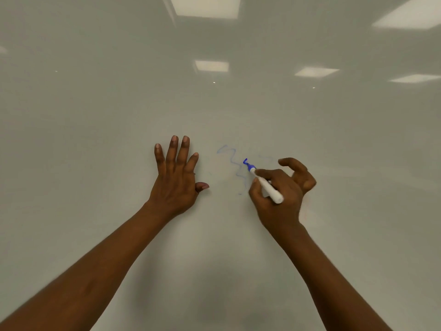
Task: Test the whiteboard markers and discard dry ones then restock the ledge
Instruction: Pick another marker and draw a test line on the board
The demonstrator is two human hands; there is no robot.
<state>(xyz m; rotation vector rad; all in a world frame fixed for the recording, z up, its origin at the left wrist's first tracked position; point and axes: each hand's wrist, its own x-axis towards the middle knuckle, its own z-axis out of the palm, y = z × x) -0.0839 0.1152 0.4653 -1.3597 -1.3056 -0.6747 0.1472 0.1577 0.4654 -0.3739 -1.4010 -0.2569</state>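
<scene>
Head view: my left hand [175, 180], frame centre, fingers spread flat against whiteboard [95, 115]. My right hand [279, 189], centre right, pinches white marker [266, 185]; blue tip touches board beside faint blue squiggle [232, 161]. Ceiling light reflections [205, 5] across upper frame.

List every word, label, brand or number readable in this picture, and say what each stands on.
None: no readable text shows in this view.
Blue marker, pinched in the right hand: the white barrel shows no legible print.
Whiteboard: only a faint blue squiggle, with no letters or numbers.
</scene>
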